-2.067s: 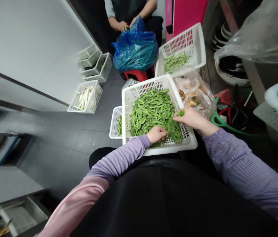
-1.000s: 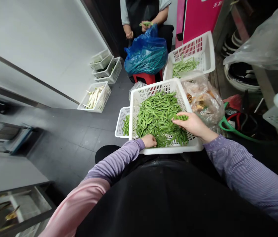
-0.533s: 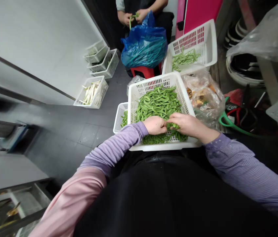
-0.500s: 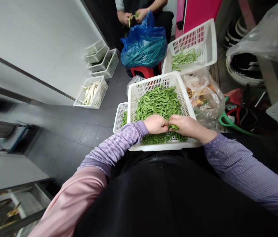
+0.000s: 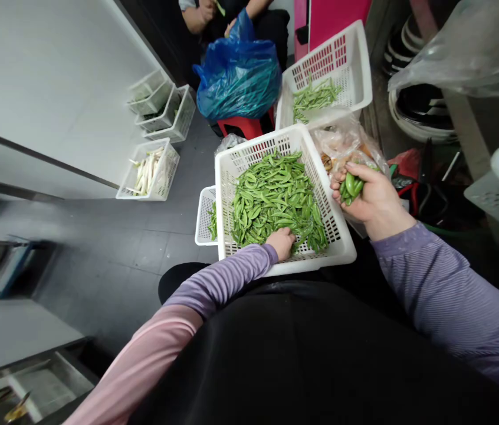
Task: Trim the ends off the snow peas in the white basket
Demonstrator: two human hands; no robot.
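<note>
A white perforated basket (image 5: 344, 251) right in front of me holds a heap of flat green pods (image 5: 271, 195). My left hand (image 5: 281, 243) reaches over the basket's near side onto the pods, its fingers curled down; what they grip, if anything, is hidden. Off the basket's right side, my right hand (image 5: 367, 195) is raised with the palm turned up, its fingers wrapped round a bunch of green pods (image 5: 352, 186). Beneath and beyond that hand lies a clear plastic bag (image 5: 342, 139) with brownish contents.
Behind the basket, a blue bag (image 5: 240, 77) sits on a red stool (image 5: 245, 126), with another person's hand (image 5: 207, 10) beyond. A second white basket (image 5: 360, 71) stands back right. At left are a basket of white roots (image 5: 147, 171) and stacked baskets (image 5: 183, 118). A small basket (image 5: 204, 218) touches the main one.
My hands have parted. The right one has moved up and right, out past the basket's edge, with pods in it; the left one has dropped onto the pods. The view has shifted slightly.
</note>
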